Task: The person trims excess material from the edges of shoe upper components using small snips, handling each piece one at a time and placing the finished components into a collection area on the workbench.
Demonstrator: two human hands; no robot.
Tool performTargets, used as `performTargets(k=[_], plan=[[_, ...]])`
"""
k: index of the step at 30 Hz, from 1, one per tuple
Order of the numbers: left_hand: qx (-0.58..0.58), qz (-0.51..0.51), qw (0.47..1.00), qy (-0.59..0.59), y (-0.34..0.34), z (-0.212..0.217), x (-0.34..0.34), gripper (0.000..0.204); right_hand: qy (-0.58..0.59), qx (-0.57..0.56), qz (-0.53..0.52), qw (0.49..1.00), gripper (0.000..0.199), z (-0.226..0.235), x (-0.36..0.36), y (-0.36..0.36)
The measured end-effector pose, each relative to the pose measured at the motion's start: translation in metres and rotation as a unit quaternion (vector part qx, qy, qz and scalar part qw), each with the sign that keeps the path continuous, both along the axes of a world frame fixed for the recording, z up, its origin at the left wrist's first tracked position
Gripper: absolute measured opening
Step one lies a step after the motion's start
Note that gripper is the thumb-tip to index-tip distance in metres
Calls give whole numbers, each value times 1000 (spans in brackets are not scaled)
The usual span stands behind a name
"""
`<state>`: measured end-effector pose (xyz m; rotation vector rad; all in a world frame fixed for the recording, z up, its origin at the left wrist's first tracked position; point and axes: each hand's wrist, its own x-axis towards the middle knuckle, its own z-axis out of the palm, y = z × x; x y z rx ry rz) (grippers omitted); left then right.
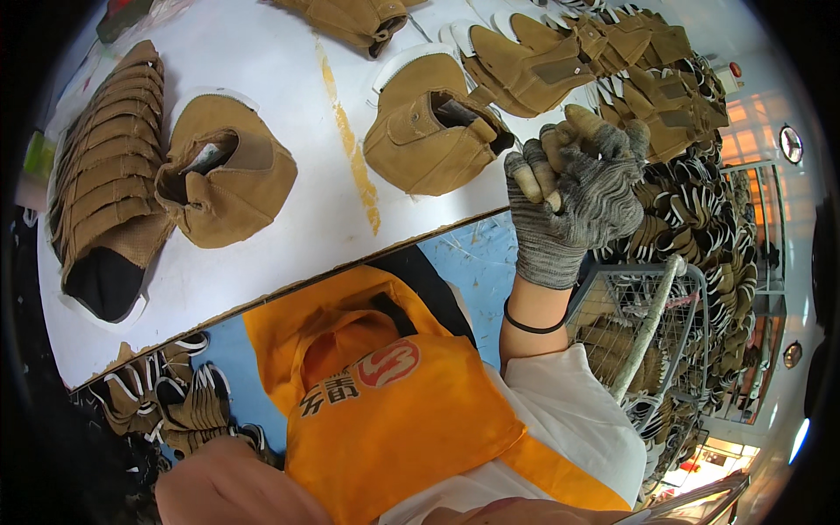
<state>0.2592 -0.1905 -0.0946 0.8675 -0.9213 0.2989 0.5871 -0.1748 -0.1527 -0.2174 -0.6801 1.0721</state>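
My right hand (577, 184) is raised at the table's near right side, in a grey striped knit glove with worn, yellowish fingertips. Its fingers are curled in; what they hold, if anything, is hidden. Just left of it, a brown boot upper (429, 140) with a white edge lies on the white table. Another brown upper (232, 179) sits further left, against a long overlapping row of uppers (109, 157). At the lower left my bare left arm (236, 486) shows, but the left hand is out of view.
More brown uppers (534, 66) lie along the far right of the table (289, 254). Right of me, a wire cart (647, 324) stands beside large heaps of uppers (700, 236). Below the table's left corner are stacked uppers (179, 394). My orange apron (402, 420) fills the lower middle.
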Motion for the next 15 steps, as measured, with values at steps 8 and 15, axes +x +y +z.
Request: performTargets(k=[8,15], plan=[[-46,66,989,123,1,4,-14,32,-20,-3,5,1000,68,-3,6,-2],[-217,241,937,129,-39,11,-1,19,11,-49,-43,998,67,1,-4,-5]])
